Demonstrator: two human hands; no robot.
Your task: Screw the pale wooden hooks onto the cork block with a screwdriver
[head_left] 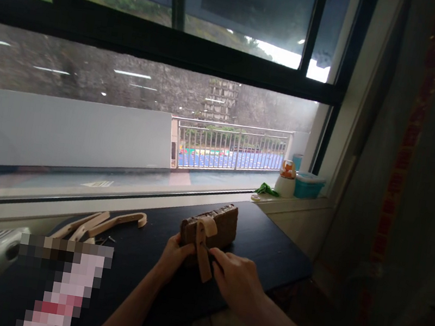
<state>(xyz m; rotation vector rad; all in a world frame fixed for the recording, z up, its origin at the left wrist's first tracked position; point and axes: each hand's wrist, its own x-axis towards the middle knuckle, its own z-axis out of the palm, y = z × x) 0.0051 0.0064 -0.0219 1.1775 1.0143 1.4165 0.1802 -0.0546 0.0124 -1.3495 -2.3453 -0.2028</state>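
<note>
A brown woven block (pixel 219 222) stands on the black table (pixel 270 248) near its far edge. A pale curved wooden piece (pixel 203 246) lies against the block's front face. My left hand (pixel 173 255) grips the block's left lower corner. My right hand (pixel 236 279) is closed in a pinch at the wooden piece's lower part. What the pinch holds besides the wood is too small to name.
Several more curved wooden pieces (pixel 108 224) and a few small screws (pixel 105 240) lie on the table to the left. A blurred patch (pixel 58 281) covers the near left. The windowsill at the right carries a white bottle (pixel 286 179), a teal box (pixel 308 185) and green cloth (pixel 266 189).
</note>
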